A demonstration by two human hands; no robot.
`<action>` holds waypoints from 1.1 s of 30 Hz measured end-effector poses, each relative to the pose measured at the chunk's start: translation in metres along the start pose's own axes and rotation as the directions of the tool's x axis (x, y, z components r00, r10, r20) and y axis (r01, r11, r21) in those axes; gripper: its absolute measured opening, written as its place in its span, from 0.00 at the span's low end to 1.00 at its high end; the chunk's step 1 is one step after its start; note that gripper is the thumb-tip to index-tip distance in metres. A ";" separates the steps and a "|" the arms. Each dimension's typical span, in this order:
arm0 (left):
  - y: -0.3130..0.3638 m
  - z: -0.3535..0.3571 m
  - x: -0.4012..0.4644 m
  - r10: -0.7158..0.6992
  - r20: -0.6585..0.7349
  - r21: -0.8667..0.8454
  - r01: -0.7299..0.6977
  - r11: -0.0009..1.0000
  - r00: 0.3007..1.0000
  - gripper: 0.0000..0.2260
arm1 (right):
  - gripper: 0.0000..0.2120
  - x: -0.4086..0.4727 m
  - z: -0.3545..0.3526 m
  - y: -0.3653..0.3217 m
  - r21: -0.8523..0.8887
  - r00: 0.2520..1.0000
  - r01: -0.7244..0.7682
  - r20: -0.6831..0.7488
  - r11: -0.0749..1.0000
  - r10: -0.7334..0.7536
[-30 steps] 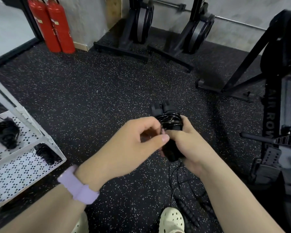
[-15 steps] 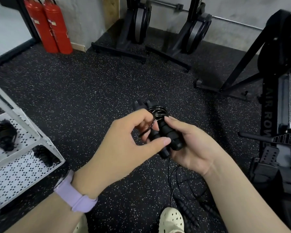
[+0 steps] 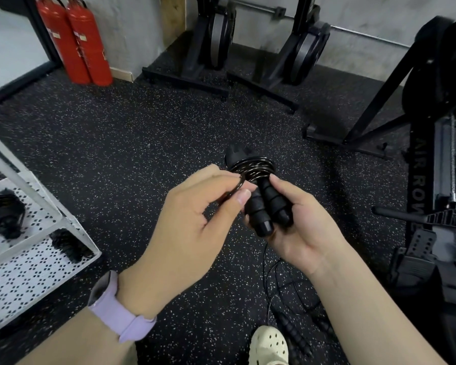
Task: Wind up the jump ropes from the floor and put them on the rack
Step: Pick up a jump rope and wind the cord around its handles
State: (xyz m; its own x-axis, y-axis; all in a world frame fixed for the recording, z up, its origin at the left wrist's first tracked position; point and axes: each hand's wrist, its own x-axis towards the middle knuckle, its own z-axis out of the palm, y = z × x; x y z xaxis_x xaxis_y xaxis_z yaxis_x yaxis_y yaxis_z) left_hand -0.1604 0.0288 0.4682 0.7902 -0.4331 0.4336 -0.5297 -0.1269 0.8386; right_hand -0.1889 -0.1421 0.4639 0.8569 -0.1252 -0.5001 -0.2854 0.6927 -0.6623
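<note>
Black jump rope [image 3: 258, 196] wound round its paired handles, second rope [image 3: 292, 325] loose on floor, white perforated rack [image 3: 37, 264] holding coiled ropes

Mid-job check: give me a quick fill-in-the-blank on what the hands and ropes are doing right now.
1. The right hand holds the wound rope's two black ____ side by side.
2. The left hand pinches a loop of the ____.
3. Another jump rope lies on the ____.
4. The white rack is on the person's ____ side.

Missing: handles; cable; floor; left

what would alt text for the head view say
Two hands wind a black jump rope: the right hand holds both handles, the left hand pinches the cord. Another rope lies on the floor; a white rack stands left.
</note>
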 end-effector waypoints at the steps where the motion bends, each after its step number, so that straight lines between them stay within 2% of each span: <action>1: 0.000 0.000 -0.001 0.020 -0.002 0.029 -0.020 0.999 1.000 0.09 | 0.13 -0.001 0.001 0.002 -0.019 1.000 0.001 0.005 1.000 -0.001; 5: -0.001 0.004 -0.005 0.100 0.020 0.168 -0.102 0.980 0.995 0.08 | 0.07 -0.007 0.009 0.009 -0.027 0.994 -0.052 0.093 0.998 0.054; 9: -0.001 0.004 -0.008 0.156 0.042 0.274 -0.161 0.948 0.987 0.10 | 0.18 -0.009 0.012 0.010 0.026 0.983 -0.089 0.163 0.996 0.084; 11: 0.000 0.006 -0.009 0.192 0.088 0.306 -0.210 0.929 0.977 0.10 | 0.16 -0.009 0.010 0.008 0.027 0.982 -0.094 0.169 0.995 0.088; 13: 0.003 0.009 -0.011 0.219 0.147 0.326 -0.256 0.910 0.965 0.10 | 0.13 -0.011 0.009 0.008 -0.010 0.985 -0.096 0.145 0.995 0.096; 15: 0.006 0.012 -0.013 0.196 0.161 0.319 -0.238 0.917 0.967 0.10 | 0.12 -0.012 0.009 0.008 -0.084 0.991 -0.069 0.107 0.994 0.078; 20: 0.004 0.009 -0.010 0.215 0.191 0.243 -0.258 0.935 0.958 0.12 | 0.17 -0.016 0.017 0.012 -0.137 0.991 -0.093 0.080 0.986 0.104; 22: 0.001 0.008 -0.009 0.164 0.213 0.194 -0.206 0.959 0.963 0.10 | 0.19 -0.014 0.016 0.016 -0.096 0.994 -0.079 0.062 0.992 0.085; 26: -0.001 0.008 -0.007 0.037 0.206 0.116 -0.062 0.991 0.978 0.09 | 0.16 -0.011 0.013 0.021 0.016 0.994 -0.111 0.005 0.994 0.111; 30: 0.001 0.002 -0.002 -0.025 0.182 0.054 0.016 0.998 0.983 0.09 | 0.14 -0.014 0.017 0.017 0.012 0.991 -0.117 0.071 0.993 0.116; 33: -0.002 -0.007 0.001 -0.052 0.174 0.036 0.046 0.998 0.983 0.10 | 0.22 -0.009 0.014 0.015 -0.032 0.991 -0.078 0.108 0.996 0.081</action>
State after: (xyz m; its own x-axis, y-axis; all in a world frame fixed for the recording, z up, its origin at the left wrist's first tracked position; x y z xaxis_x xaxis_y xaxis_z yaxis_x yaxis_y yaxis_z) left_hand -0.1571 0.0346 0.4692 0.7510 -0.5746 0.3254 -0.5031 -0.1788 0.8455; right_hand -0.1947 -0.1206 0.4666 0.8722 0.0087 -0.4890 -0.3650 0.6771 -0.6390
